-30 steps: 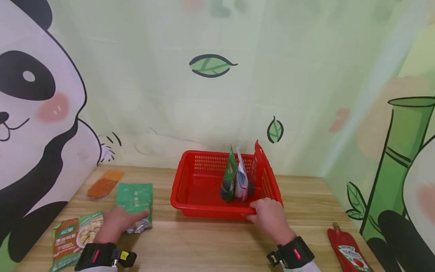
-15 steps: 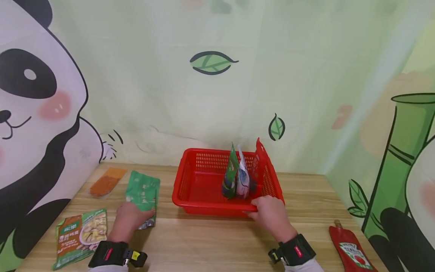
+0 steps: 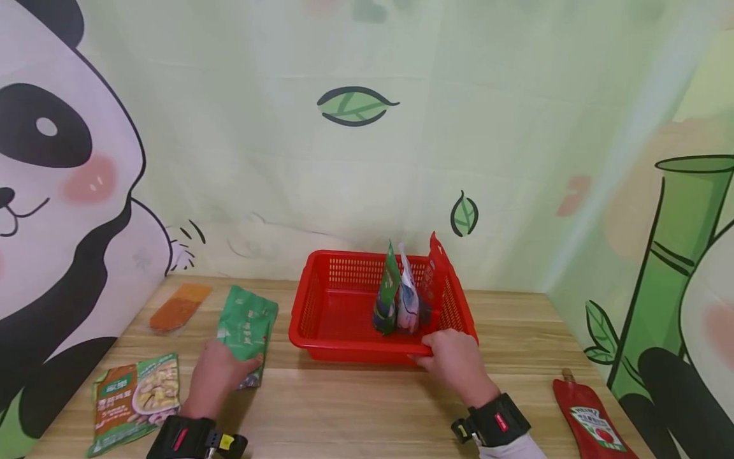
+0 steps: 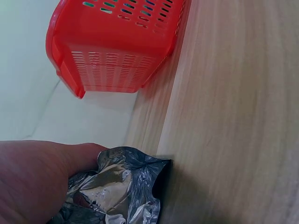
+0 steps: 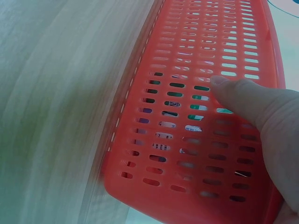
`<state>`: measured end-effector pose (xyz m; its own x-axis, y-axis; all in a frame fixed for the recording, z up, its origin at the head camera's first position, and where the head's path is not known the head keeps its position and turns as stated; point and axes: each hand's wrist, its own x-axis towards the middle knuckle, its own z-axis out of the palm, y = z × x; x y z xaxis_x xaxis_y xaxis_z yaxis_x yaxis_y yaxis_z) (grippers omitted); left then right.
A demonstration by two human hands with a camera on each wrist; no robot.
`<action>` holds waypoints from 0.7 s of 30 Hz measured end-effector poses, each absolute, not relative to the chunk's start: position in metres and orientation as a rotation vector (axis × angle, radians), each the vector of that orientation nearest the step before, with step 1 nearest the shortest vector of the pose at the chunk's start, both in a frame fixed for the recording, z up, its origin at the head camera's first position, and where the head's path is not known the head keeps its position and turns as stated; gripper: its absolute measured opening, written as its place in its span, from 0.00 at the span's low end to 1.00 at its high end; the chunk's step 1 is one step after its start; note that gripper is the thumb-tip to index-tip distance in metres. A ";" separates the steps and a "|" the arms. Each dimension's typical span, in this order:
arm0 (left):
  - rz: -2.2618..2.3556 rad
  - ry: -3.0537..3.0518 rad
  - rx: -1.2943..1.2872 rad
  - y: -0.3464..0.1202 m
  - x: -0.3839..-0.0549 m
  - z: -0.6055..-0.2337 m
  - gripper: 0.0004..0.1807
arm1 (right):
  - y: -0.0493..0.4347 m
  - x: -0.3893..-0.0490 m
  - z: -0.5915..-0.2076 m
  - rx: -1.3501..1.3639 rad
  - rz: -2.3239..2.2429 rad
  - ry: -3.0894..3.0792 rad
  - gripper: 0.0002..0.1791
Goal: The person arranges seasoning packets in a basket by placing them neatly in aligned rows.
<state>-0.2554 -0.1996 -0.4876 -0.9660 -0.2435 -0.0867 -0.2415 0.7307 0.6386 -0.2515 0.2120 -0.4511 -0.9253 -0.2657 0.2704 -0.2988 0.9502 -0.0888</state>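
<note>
My left hand (image 3: 220,371) grips a green pouch (image 3: 249,322) by its side, left of the red basket. The pouch is tilted up, and its crinkled silvery bottom (image 4: 117,186) shows in the left wrist view. At the front right corner of the red plastic basket (image 3: 355,354), my right hand (image 3: 455,363) holds the rim, with the thumb (image 5: 233,91) against the slotted outer wall. A green packet (image 3: 388,293), a white and pink packet (image 3: 408,299) and a red packet (image 3: 434,280) stand side by side in the basket's right half.
On the table's left lie an orange packet (image 3: 180,307) and a brown and green food bag (image 3: 136,401). A red ketchup pouch (image 3: 593,417) lies at the right. Behind the wooden table (image 3: 344,414) hangs a printed cloth backdrop (image 3: 258,159).
The left hand has taken hold of the green pouch, tilting it up and shifting it slightly right. The right hand stays on the basket rim.
</note>
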 end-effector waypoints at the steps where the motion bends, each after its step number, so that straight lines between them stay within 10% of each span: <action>1: -1.065 -2.919 0.410 -0.200 -0.254 -0.487 0.34 | 0.212 -0.251 -0.451 0.419 0.185 -2.844 0.14; 21: -1.470 -2.681 0.498 -0.221 -0.241 -0.490 0.49 | 0.212 -0.251 -0.450 0.406 0.199 -2.866 0.12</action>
